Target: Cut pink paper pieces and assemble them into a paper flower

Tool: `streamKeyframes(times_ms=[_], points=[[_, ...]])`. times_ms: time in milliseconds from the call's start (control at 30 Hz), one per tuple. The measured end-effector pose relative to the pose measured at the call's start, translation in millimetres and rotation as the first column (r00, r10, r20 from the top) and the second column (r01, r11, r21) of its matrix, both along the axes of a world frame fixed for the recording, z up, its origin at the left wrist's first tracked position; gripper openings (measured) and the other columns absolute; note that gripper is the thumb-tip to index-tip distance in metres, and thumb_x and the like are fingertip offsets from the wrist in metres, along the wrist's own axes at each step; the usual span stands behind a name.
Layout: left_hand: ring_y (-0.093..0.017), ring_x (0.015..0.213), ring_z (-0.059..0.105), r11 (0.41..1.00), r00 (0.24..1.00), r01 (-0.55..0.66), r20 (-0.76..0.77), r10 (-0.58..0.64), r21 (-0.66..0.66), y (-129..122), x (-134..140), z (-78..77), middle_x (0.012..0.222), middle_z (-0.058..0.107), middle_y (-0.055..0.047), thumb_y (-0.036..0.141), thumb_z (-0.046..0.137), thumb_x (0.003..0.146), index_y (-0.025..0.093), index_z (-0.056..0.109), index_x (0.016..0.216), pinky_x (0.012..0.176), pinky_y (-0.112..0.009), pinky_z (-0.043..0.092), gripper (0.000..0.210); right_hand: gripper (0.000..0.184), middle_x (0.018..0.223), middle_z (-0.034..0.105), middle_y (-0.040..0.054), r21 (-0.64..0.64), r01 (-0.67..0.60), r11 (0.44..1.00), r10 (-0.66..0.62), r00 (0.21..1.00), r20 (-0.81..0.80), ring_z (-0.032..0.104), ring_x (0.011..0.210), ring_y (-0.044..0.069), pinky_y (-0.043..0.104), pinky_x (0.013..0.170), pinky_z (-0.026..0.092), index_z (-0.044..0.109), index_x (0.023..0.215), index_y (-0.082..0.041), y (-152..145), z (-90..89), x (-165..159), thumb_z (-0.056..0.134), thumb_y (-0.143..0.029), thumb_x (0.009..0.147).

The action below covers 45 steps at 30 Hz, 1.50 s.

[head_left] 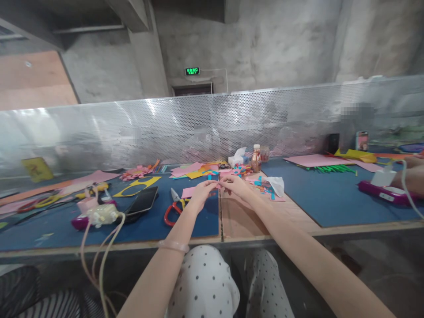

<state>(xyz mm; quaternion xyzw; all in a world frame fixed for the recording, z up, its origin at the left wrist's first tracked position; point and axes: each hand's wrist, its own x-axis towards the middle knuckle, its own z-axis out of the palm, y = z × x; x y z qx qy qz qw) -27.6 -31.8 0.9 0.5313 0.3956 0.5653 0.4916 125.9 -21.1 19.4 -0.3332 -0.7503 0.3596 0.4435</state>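
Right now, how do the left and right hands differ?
Left hand has a pale bangle up its forearm; right hand's forearm is bare.
Left hand is over the blue mat, right hand over the brown board.
Shared: fingertips meet at a small pink piece.

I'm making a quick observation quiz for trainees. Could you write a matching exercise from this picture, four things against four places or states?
Things:
1. Pink piece
2. Scissors
3. Bottle
4. Exit sign

Places or states:
A. Glowing green on the wall
B. At the fingertips of the left hand and the right hand
C. White cap on, next to the tissue box
D. On the blue board, red handle showing

Right pairs: 1-B, 2-D, 3-C, 4-A
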Motion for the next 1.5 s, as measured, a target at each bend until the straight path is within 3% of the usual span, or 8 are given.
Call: streamKeyframes(times_ms=[800,1200,1500], points=[[-0.016,0.078,0.059,1.0,1.0,0.002,-0.012,-0.002,0.023,-1,0,-2.3,0.082,0.066,-0.006,0.034,0.068,0.06,0.015,0.065,0.077,0.068,-0.026,0.044,0.026,0.014,0.049,0.051,-0.003,0.006,0.003,1.0,-0.003,1.0,0.015,0.046,0.044,0.006,0.017,0.04,0.036,0.058,0.064,-0.014,2,-1.0,-2,0.054,-0.024,0.072],[-0.016,0.077,0.058,0.998,0.995,-0.001,-0.103,0.007,0.059,0,0,-3.9,0.082,0.066,-0.007,0.038,0.065,0.063,0.015,0.067,0.078,0.065,-0.026,0.042,0.027,0.018,0.055,0.054,-0.0007,-0.091,-0.019,0.996,0.022,0.999,0.024,0.048,0.045,0.006,0.017,0.042,0.037,0.057,0.065,-0.013,-9,6.3,-1,0.047,-0.021,0.077],[-0.017,0.079,0.058,0.998,0.998,0.042,-0.04,-0.041,0.042,-4,2,-1.6,0.083,0.066,-0.007,0.037,0.064,0.064,0.015,0.065,0.075,0.068,-0.027,0.043,0.024,0.019,0.05,0.052,-0.0027,-0.019,0.025,1.0,-0.024,0.996,0.082,0.045,0.042,0.006,0.017,0.042,0.037,0.055,0.062,-0.014,-9,6.9,-1,0.048,-0.022,0.078]])
